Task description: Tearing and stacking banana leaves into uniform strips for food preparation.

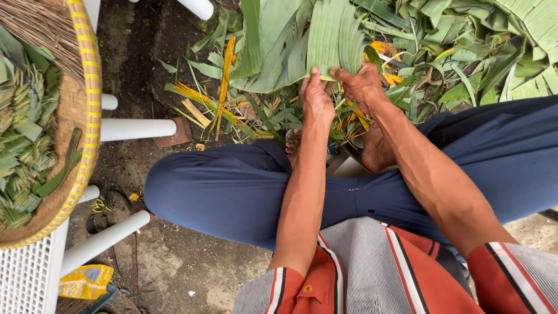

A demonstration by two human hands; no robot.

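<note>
Both my hands grip the lower edge of a broad green banana leaf piece (331, 38) held up in front of me. My left hand (315, 99) pinches its bottom edge with the fingers pointing up. My right hand (363, 84) holds the same edge just to the right. Behind and around the leaf lies a big heap of cut green leaves (465, 46) with some yellowed strips (224, 81). My legs in dark blue trousers (232, 192) are crossed below my arms.
A round woven tray (87, 116) at the left holds several folded green leaf parcels (23, 134) and rests on a white plastic chair (133, 128). A yellow packet (87, 279) lies on the dirt ground at the lower left.
</note>
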